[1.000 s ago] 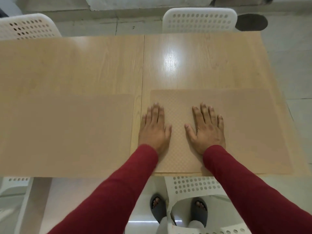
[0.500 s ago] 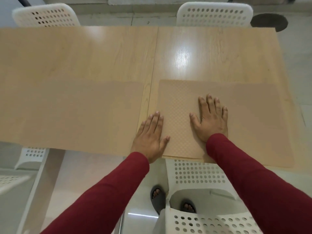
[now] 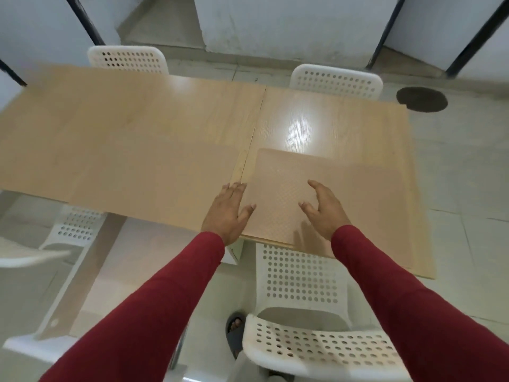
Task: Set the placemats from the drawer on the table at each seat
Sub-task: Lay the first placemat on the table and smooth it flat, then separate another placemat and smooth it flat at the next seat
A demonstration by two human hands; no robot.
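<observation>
— Hands, two: how do they lie?
— Left hand (image 3: 227, 210): fingers straight, flat over the left edge of the right placemat (image 3: 344, 199), gripping nothing. Right hand (image 3: 323, 209): fingers spread and relaxed, above that placemat; contact cannot be told, and it holds nothing. Both sleeves red.
— Placemats, location?
— Right placemat: tan, dotted weave, flat at the near edge of the table (image 3: 344, 119), toward its right end, in front of a white perforated chair (image 3: 300, 274). Left placemat (image 3: 154, 183): same tan, flat along the near edge, left of the tabletop seam.
— Other items?
— Two white chairs at the far edge – one left (image 3: 128, 59), one right (image 3: 336, 79).
</observation>
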